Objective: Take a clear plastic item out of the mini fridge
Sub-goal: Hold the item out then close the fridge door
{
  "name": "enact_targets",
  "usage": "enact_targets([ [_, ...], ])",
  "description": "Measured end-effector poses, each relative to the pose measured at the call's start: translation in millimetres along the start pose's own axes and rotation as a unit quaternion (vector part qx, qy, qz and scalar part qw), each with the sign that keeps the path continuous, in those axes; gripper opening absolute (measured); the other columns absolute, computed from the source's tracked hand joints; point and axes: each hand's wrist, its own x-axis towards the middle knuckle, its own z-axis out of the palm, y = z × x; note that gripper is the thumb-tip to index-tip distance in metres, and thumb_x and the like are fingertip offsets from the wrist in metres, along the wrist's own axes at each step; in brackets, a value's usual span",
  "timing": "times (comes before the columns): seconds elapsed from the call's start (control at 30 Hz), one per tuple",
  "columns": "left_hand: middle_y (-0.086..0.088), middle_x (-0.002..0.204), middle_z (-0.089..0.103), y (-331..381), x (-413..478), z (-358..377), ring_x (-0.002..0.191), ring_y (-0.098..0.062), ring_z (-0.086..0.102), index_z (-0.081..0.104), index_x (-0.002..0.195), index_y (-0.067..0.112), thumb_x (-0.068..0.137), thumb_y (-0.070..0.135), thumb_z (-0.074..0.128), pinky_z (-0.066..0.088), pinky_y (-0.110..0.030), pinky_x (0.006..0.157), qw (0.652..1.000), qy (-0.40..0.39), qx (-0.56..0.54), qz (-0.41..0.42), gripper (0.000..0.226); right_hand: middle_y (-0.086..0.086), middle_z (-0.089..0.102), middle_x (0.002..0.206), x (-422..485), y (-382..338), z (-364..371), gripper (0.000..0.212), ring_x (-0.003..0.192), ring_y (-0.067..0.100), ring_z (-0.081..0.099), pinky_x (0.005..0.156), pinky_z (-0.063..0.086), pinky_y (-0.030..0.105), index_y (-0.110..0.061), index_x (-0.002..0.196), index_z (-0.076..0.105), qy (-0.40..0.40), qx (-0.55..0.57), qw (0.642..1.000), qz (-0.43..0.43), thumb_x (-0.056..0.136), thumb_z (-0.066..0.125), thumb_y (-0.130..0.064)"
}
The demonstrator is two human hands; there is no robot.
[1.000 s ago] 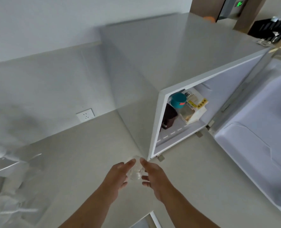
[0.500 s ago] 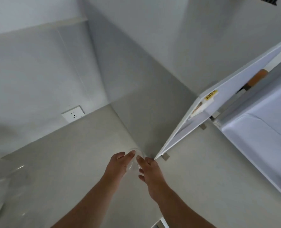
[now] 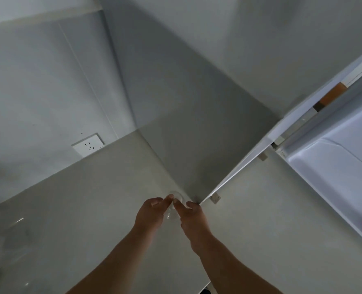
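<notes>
**A:** Start big: what has shifted for you in the last second?

**B:** Your view has swung left and down. The mini fridge (image 3: 197, 124) now shows you mostly its grey side wall; a second ago you could see the shelf with a teal-lidded jar and boxes, and that interior is now out of sight. Its door (image 3: 334, 166) stands open on the right, just as it did.

**A:** And the surface?

**B:** The pale surface (image 3: 91, 198) fills the near half, with a wall socket (image 3: 88, 144) far left.

**A:** Where is the item?

**B:** The clear plastic cup (image 3: 174, 205) sits between your hands, low over the surface and just beside the fridge's near corner. It has stayed there while your head moved. It is faint, so I can't tell whether it touches the surface.

**A:** Your grip?

**B:** Your left hand (image 3: 149, 215) and right hand (image 3: 191, 219) are both closed around it, fingertips meeting at its rim.

**A:** Meaning?

**B:** I'd judge the cup is already out of the fridge; what remains looks like setting it down and letting go.
</notes>
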Motion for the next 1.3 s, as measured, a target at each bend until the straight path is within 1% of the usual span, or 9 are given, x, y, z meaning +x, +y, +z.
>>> enact_targets([
  [0.13,-0.033,0.137,0.056,0.3,-3.9,-0.7,0.127,-0.050,0.054,0.058,0.133,0.001,0.084,0.063,0.071,0.044,-0.061,0.108,0.999,0.021,-0.031,-0.008,0.081,0.004,0.063,0.122,-3.1,-2.5,-3.5,0.087,0.108,0.021,0.063,0.102,0.052,0.045,-0.018,0.140,0.055,-0.007,-0.032,0.999,-0.011,0.076,0.065,-0.076],
  [0.2,-0.016,0.133,0.063,4.9,-11.2,-1.1,0.121,-0.035,0.062,0.056,0.138,0.011,0.080,0.060,0.077,0.051,-0.053,0.104,0.997,0.058,-0.051,-0.019,0.079,0.004,0.062,0.100,-7.4,-8.5,-11.2,0.076,0.090,0.021,0.061,0.092,0.055,0.046,-0.015,0.106,0.065,-0.028,-0.058,0.998,-0.028,0.068,0.060,-0.081],
  [0.3,0.003,0.102,0.070,11.9,-28.3,-3.8,0.093,-0.014,0.067,0.063,0.114,0.018,0.078,0.060,0.076,0.054,-0.032,0.076,0.995,0.101,-0.011,0.019,0.057,0.006,0.065,0.082,-14.5,-13.4,-29.9,0.081,0.077,0.023,0.063,0.089,0.057,0.051,-0.006,0.095,0.068,-0.031,-0.095,0.994,-0.046,0.065,0.056,-0.080],
  [0.4,0.004,0.067,0.069,16.6,-48.2,0.3,0.068,-0.016,0.067,0.066,0.078,0.018,0.068,0.067,0.061,0.049,-0.033,0.062,0.993,0.093,0.043,0.056,0.050,0.003,0.066,0.078,-20.3,-12.9,-53.9,0.067,0.074,0.022,0.064,0.086,0.058,0.050,-0.010,0.088,0.068,-0.022,-0.124,0.990,-0.072,0.071,0.057,-0.074],
  [0.53,-0.001,0.065,0.072,23.8,-73.6,22.0,0.062,-0.022,0.069,0.069,0.066,0.016,0.076,0.049,0.063,0.056,-0.044,0.071,0.994,0.034,0.073,0.080,0.035,0.012,0.074,0.090,-35.5,-17.1,-89.8,0.038,0.077,0.025,0.067,0.078,0.058,0.047,-0.015,0.087,0.070,0.022,-0.136,0.986,-0.094,0.081,0.060,-0.051],
  [0.7,0.005,0.081,0.077,48.7,-107.4,59.5,0.078,-0.011,0.072,0.076,0.087,0.026,0.092,0.041,0.058,0.060,-0.041,0.081,0.973,-0.041,0.165,0.156,0.024,-0.007,0.066,0.068,-67.0,-31.8,-143.9,0.025,0.063,0.010,0.060,0.060,0.050,0.031,-0.023,0.074,0.062,0.099,-0.222,0.953,-0.181,0.085,0.055,-0.043],
  [0.97,0.017,0.102,0.072,150.1,-179.7,113.0,0.090,-0.004,0.068,0.066,0.119,0.036,0.104,0.048,0.043,0.054,-0.025,0.080,0.853,-0.016,0.293,0.431,0.031,-0.019,0.059,0.134,-132.0,-90.0,-238.2,0.064,0.127,0.006,0.048,0.102,0.045,0.028,-0.037,0.132,0.062,0.206,-0.335,0.848,-0.356,0.085,0.040,-0.074],
  [1.1,0.010,0.138,0.061,208.8,-209.8,124.4,0.128,-0.012,0.055,0.055,0.137,0.031,0.099,0.056,0.048,0.051,-0.032,0.102,0.741,0.038,0.333,0.581,0.046,-0.020,0.051,0.145,-164.3,-127.9,-286.7,0.065,0.137,0.006,0.039,0.108,0.041,0.029,-0.040,0.142,0.049,0.268,-0.349,0.797,-0.413,0.088,0.040,-0.074],
  [1.3,0.003,0.152,0.049,298.4,-239.4,124.8,0.137,-0.021,0.046,0.052,0.138,0.031,0.087,0.067,0.052,0.044,-0.042,0.110,0.603,0.133,0.388,0.684,0.062,-0.007,0.027,0.167,-203.1,-177.9,-369.2,0.082,0.155,0.020,0.018,0.125,0.021,0.042,-0.036,0.159,0.023,0.352,-0.428,0.722,-0.416,0.090,0.030,-0.079],
])
